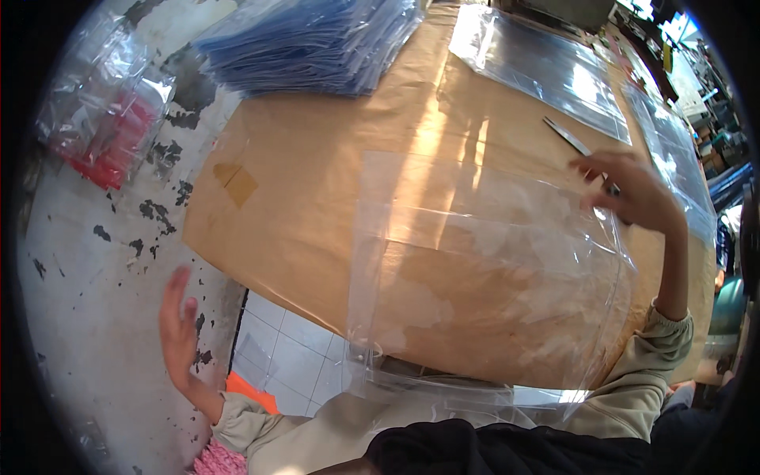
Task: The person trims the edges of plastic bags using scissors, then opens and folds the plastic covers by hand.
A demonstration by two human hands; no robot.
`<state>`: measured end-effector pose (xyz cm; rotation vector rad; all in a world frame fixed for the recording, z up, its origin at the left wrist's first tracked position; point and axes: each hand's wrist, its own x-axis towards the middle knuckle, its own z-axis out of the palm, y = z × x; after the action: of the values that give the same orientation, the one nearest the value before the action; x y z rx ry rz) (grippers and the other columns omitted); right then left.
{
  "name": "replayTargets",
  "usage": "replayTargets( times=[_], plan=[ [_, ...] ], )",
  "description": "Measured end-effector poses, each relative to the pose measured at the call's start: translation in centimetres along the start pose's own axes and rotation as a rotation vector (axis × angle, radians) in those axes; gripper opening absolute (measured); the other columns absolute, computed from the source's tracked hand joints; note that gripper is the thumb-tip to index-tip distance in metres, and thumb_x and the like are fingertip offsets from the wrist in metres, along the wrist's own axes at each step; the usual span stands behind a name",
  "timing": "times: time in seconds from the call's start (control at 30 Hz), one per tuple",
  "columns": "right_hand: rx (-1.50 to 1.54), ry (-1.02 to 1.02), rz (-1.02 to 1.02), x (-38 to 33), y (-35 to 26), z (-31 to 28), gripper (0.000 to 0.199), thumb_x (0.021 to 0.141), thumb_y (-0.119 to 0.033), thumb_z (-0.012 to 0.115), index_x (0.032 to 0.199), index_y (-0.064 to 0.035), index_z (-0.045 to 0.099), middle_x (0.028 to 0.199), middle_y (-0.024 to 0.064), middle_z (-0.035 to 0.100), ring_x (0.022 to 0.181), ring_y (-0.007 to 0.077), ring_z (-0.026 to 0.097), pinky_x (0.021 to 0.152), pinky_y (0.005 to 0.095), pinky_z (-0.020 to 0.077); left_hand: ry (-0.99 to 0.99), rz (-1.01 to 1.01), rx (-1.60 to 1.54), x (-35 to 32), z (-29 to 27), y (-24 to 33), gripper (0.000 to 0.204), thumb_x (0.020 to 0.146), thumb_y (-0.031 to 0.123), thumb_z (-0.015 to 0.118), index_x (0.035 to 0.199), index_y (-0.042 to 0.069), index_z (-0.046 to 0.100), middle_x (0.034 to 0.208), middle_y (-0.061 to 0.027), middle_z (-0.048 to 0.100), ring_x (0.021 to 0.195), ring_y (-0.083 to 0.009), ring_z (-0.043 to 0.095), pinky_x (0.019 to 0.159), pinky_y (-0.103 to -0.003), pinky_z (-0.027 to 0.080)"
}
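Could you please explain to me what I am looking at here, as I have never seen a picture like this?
There is no robot: these are a person's own bare hands. A wide fisheye camera on the head looks down, so straight edges bend near the rim.

On the brown-covered table, a large clear plastic sheet lies in front of the person, reaching past the near edge. Beyond it are a thick stack of bluish plastic sheets and more clear sheets.

The left hand is open, with nothing visible in it. The right hand is at the handle end of the scissors; whether it grips them is unclear.
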<state>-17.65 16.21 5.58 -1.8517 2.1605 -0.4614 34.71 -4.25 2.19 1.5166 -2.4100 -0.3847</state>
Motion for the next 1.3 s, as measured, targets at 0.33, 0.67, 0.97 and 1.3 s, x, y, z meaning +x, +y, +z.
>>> replayTargets(
  times=[0.33,0.67,0.97,1.3],
  plan=[
    [0.022,0.097,-0.248,-3.6,-5.4,-4.6,0.022,0.067,-0.018,0.074,0.073,-0.0050,0.057,0.060,0.0035,0.054,0.054,0.0158,0.056,0.052,0.0309,0.0442,-1.293,0.294,-1.344,10.6,8.0,17.3,0.098,0.076,0.076,0.017,0.134,-0.002,0.025,0.117,-0.0261,0.050,0.108,-0.0347,0.052,0.094,-0.043,0.038],
    [0.206,-0.335,-0.411,-1.2,-0.8,-3.5,0.037,0.076,-0.037,0.066,0.095,-0.0054,0.060,0.091,0.0087,0.061,0.081,0.0248,0.061,0.071,0.0355,0.0474,-1.068,0.115,-1.582,17.1,13.4,21.7,0.033,0.073,0.001,0.051,0.105,0.007,0.045,0.111,-0.0256,0.053,0.104,-0.0333,0.055,0.089,-0.043,0.046],
    [0.984,-0.584,0.110,0.8,2.3,-1.5,0.039,0.080,-0.030,0.064,0.098,0.0032,0.057,0.085,0.0089,0.062,0.070,0.0118,0.062,0.062,0.0226,0.0493,-0.759,0.470,-1.473,16.2,9.1,20.5,0.030,0.079,0.000,0.051,0.097,0.011,0.030,0.107,-0.0264,0.054,0.098,-0.0319,0.059,0.075,-0.037,0.054],
    [0.349,0.088,-0.035,0.2,0.3,-2.9,0.007,0.075,-0.008,0.068,0.076,-0.0030,0.063,0.060,0.0036,0.063,0.050,0.0079,0.059,0.045,0.0194,0.0410,-0.868,0.597,-1.199,17.4,8.8,19.4,0.034,0.082,-0.003,0.047,0.104,0.010,0.024,0.110,-0.0289,0.052,0.097,-0.0337,0.060,0.074,-0.033,0.052]
  ],
)
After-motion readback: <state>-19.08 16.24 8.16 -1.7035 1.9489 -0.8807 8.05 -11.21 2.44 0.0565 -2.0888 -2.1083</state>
